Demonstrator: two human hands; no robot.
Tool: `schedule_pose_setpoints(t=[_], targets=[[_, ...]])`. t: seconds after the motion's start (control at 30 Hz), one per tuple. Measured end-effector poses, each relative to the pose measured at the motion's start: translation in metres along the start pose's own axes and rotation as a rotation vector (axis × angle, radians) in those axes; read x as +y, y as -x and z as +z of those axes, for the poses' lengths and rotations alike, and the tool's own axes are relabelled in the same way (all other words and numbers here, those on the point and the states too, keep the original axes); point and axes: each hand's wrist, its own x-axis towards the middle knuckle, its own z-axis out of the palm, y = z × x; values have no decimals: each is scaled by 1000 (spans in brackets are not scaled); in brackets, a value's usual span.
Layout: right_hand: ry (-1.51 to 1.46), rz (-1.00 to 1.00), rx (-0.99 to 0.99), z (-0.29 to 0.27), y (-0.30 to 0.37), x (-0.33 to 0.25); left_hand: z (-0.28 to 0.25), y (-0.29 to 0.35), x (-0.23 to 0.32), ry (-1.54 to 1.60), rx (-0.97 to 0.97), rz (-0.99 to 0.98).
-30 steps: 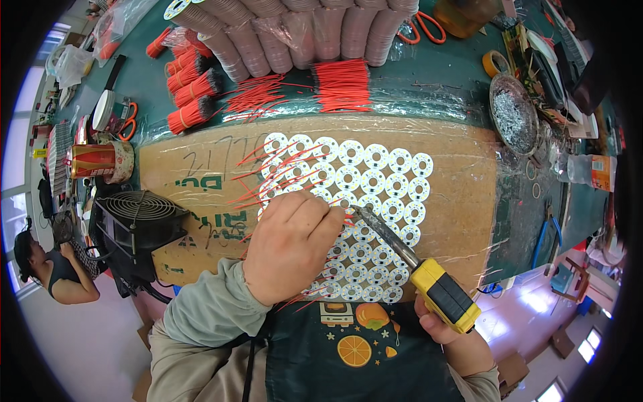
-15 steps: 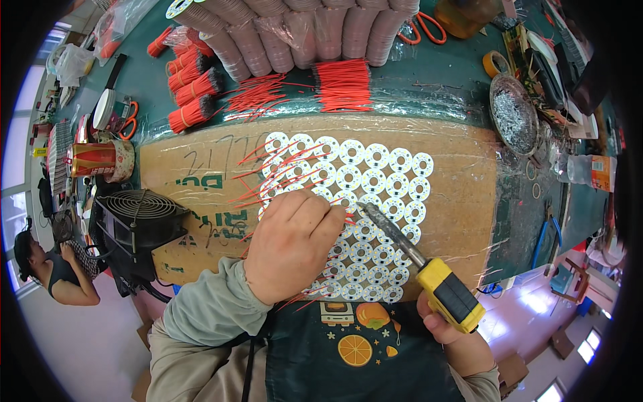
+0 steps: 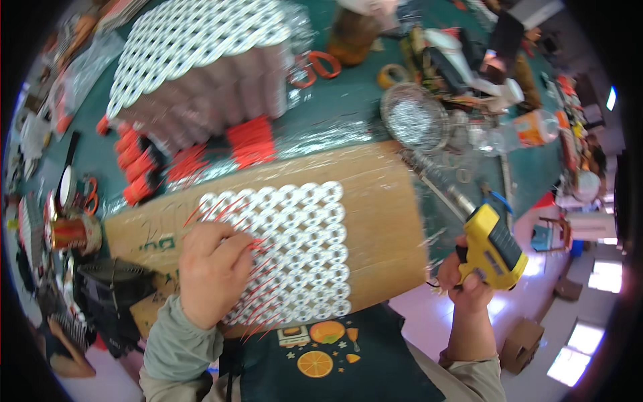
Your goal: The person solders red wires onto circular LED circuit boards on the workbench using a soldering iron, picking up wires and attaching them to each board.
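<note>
My left hand (image 3: 216, 271) is closed in a pinch over the left part of a grid of white ring-shaped circuit boards (image 3: 301, 254). Short red wires (image 3: 256, 244) poke out from between its fingertips. More red wires (image 3: 258, 301) lie across the boards in the left columns. My right hand (image 3: 469, 287) is wrapped around a yellow and black soldering gun (image 3: 495, 248), off the right side of the cardboard. The gun's long metal barrel points up and left, its tip by the rim of a round dish of silvery solder bits (image 3: 412, 120). Motion blurs the picture somewhat.
Under the boards lies a cardboard sheet (image 3: 385, 221). Tall stacks of ring boards (image 3: 201, 60) stand at the back left, with bundles of red wire (image 3: 137, 167) before them. A black fan (image 3: 114, 288) is at left. Orange-handled scissors (image 3: 315, 69) and a plastic bottle (image 3: 529, 128) lie farther back.
My right hand has carried the soldering gun from the boards up and right to the solder dish. The view has swung to the right. My left hand stays pinched over the boards.
</note>
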Motion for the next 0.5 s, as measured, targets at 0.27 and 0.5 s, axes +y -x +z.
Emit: schedule_pose_setpoints(t=[0.27,0.5], targets=[[-95,-342,142,-26,2,-103,-5,16,-9,89,29,-38],[256,-625,169,-34,38,-235,-5,17,-15,214,47,-60]])
